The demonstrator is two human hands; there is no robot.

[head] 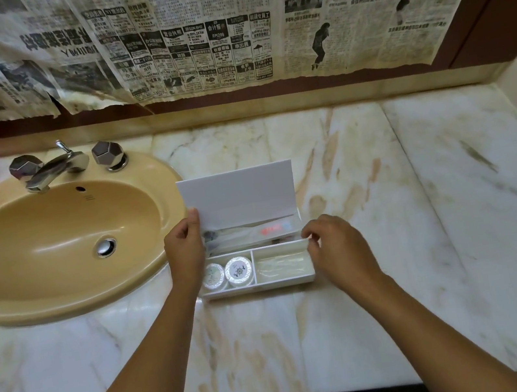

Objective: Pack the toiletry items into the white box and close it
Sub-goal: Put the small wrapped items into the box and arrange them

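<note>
Now swing lid (238, 195) down over white box (258, 287) at frame centre: left hand (185, 250) pinching lid's left edge, right hand (333, 244) with curled fingers at box's right rim, toiletries (238, 271) tucked inside

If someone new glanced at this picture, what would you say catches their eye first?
Probably the white box on the marble counter, its lid raised, with two round containers in its front-left compartment. The left hand pinches the lid's edge; the right hand is at the box's right end. The yellow sink sits to the left.
</note>
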